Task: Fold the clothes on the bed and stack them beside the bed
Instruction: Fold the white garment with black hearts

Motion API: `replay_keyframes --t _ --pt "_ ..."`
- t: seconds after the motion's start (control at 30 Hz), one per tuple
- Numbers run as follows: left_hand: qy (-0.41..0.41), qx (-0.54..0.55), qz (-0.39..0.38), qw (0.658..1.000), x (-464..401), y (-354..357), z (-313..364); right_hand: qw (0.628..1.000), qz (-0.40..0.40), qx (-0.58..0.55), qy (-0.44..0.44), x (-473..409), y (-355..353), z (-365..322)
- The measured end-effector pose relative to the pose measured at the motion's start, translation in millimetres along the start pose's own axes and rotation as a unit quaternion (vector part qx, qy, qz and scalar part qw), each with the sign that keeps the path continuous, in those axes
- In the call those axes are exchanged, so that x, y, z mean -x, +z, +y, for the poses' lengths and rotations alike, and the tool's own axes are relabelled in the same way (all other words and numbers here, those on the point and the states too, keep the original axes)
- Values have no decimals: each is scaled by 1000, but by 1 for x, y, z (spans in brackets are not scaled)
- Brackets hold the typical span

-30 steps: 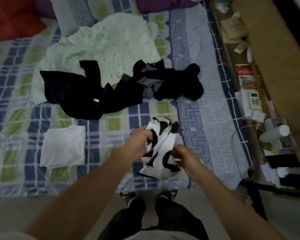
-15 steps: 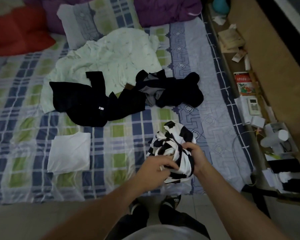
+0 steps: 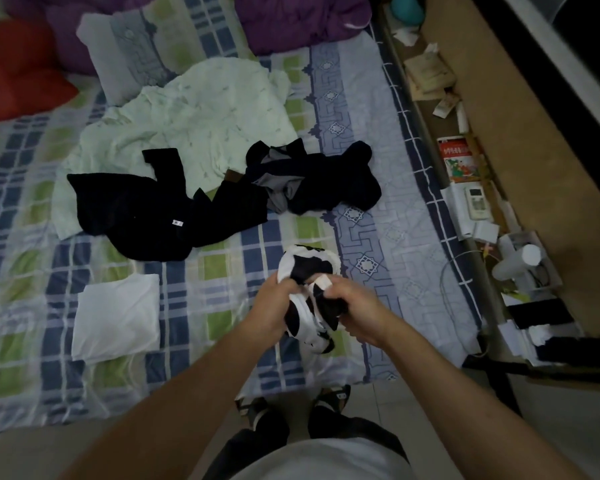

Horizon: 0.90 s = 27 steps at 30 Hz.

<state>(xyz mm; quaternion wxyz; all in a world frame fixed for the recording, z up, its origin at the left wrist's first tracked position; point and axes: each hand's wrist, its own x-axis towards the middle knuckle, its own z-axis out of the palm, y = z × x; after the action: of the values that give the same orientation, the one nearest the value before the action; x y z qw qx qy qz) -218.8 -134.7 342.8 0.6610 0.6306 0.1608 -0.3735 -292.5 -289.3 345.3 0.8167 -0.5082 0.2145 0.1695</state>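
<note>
Black-and-white patterned cloth, a bunched garment point(image 3: 309, 292), is held above the bed's point(image 3: 222, 278) near edge, toward its right corner. The left hand point(image 3: 274, 306) and right hand point(image 3: 354, 306) each have fingers clamped on it. I judge the step to be sorting out this piece before folding. Next it needs shaking open and laying flat. A folded white piece point(image 3: 116, 317) lies near the same edge, further left; dark clothes point(image 3: 160, 209) and a pale garment point(image 3: 201, 109) wait mid-bed.

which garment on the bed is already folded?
The white one, a flat neat rectangle at the near left. The black clothes and pale green one lie crumpled.
</note>
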Motion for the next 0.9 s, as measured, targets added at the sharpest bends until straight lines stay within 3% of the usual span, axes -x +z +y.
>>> replay_keyframes --t 0.07,0.17,0.3,0.47,0.53,0.63,0.7,0.83,0.9 --pt "-34 52 16 998 -1 2 3 987 9 157 -36 3 -7 -5" --pt "-67 108 53 991 0 5 7 966 78 237 -72 2 -18 -6" --pt "-76 165 111 977 -4 -7 17 940 200 257 -105 3 -40 -15" --pt "-71 134 148 977 -9 -29 25 945 213 214 -125 5 -58 -35" --pt "-74 114 143 980 -12 -36 26 961 204 145 -115 2 -56 -46" --pt "-75 71 142 984 -18 -39 30 981 156 -97 -59 -1 -49 -60" --pt "-58 8 153 986 -23 -36 33 979 123 -159 -44 -1 -45 -65" --pt "32 -240 139 960 -25 -22 37 992 100 -28 -74 -2 -34 -68" --pt "82 -275 105 952 -22 -12 39 992 90 23 -88 -3 -29 -67"
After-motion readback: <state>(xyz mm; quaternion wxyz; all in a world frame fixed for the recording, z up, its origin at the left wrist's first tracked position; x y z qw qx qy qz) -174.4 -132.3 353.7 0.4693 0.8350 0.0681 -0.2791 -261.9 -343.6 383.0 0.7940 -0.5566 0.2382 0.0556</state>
